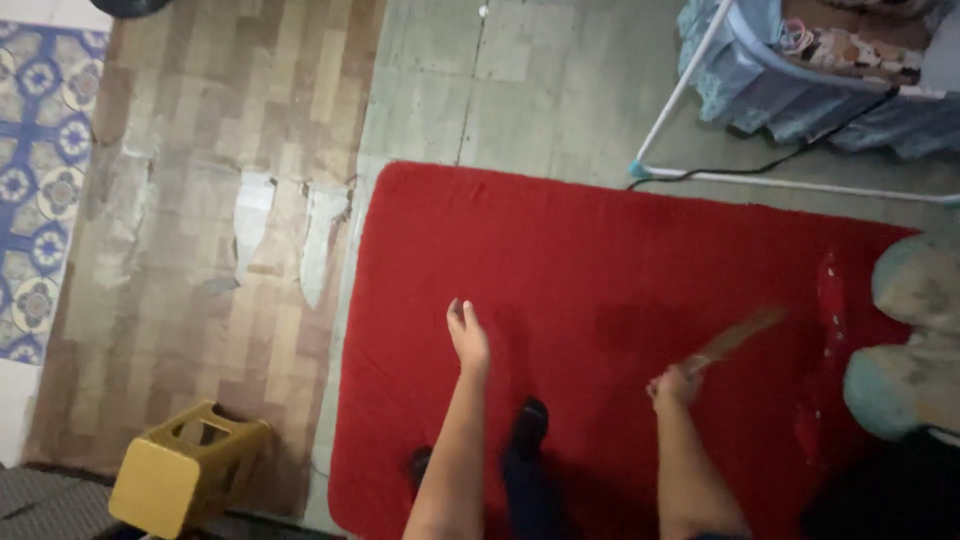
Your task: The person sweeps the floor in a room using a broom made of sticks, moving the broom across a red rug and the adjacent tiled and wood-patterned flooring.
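The right hand (672,385) is closed in a fist grip on the near end of a thin brown stick (735,338), blurred, over the red rug (600,250). It looks light and stiff, best held at that end. The left hand (467,335), fingers together and flat, holds nothing above the rug's left part.

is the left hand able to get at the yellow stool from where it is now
Probably not without stepping or bending. The left hand hangs open over the red rug, while the yellow stool lies tipped on the floor off the rug's left edge. Nothing blocks the way.
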